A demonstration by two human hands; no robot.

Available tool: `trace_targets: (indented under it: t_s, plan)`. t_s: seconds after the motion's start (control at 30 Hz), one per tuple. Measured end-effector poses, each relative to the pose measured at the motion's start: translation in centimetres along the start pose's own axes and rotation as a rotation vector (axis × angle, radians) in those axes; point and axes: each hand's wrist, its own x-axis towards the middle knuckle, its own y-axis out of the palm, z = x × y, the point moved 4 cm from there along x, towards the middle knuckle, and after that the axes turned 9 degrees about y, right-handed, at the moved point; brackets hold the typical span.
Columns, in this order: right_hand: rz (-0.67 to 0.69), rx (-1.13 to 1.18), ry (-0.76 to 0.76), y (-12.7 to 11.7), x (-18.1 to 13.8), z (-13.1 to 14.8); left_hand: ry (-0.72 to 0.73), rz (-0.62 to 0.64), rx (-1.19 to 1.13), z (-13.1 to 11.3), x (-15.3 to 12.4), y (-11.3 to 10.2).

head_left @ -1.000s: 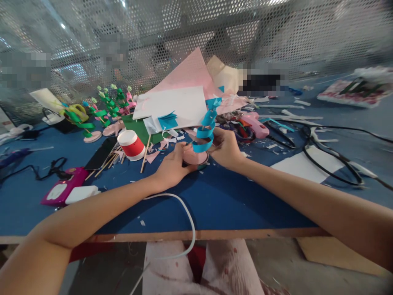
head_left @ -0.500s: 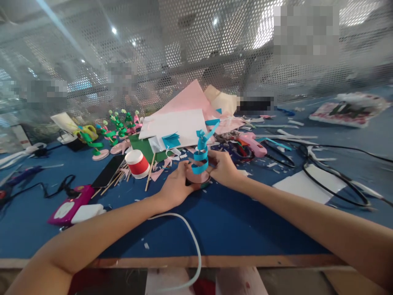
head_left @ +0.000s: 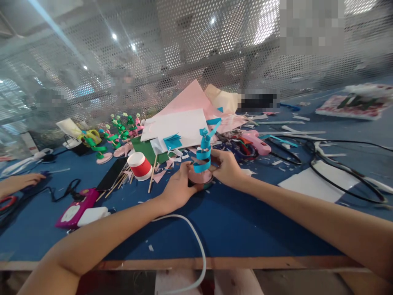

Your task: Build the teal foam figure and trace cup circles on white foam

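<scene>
A blue paper spiral [head_left: 202,167] rises from a round pink base [head_left: 200,178] in front of me, with a loose strip end curling up at its top. My left hand [head_left: 175,187] is closed around the base's left side, thumb along the front edge. On the opposite side, my right hand [head_left: 229,171] has its fingers curled against the base behind the spiral; its fingertips are partly hidden. A red and white paper cup [head_left: 139,166] stands left of my left hand, beside thin wooden sticks [head_left: 116,183].
Finished-looking green and pink spirals [head_left: 121,133] stand at the back left. A pink glue gun [head_left: 257,142] lies right of a heap of paper sheets [head_left: 175,125]. Nearer me are a purple power strip [head_left: 78,209] and a white cable [head_left: 196,237]. Another person's hand [head_left: 26,180] reaches in from the left.
Another person's hand has come in at the left edge, over the tool there. My hands keep their hold on the base; the whole view has shifted slightly.
</scene>
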Motion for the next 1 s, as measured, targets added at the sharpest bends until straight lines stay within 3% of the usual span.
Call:
trace_targets:
  t_s: [0.47, 1.0]
  plan:
    - [0.041, 0.005, -0.001, 0.24, -0.09, -0.12, 0.028, -0.009, 0.001, 0.21, -0.06, 0.05]
    - [-0.005, 0.058, 0.043, 0.02, 0.1, -0.11, 0.017, -0.013, 0.067, 0.19, 0.0, -0.03]
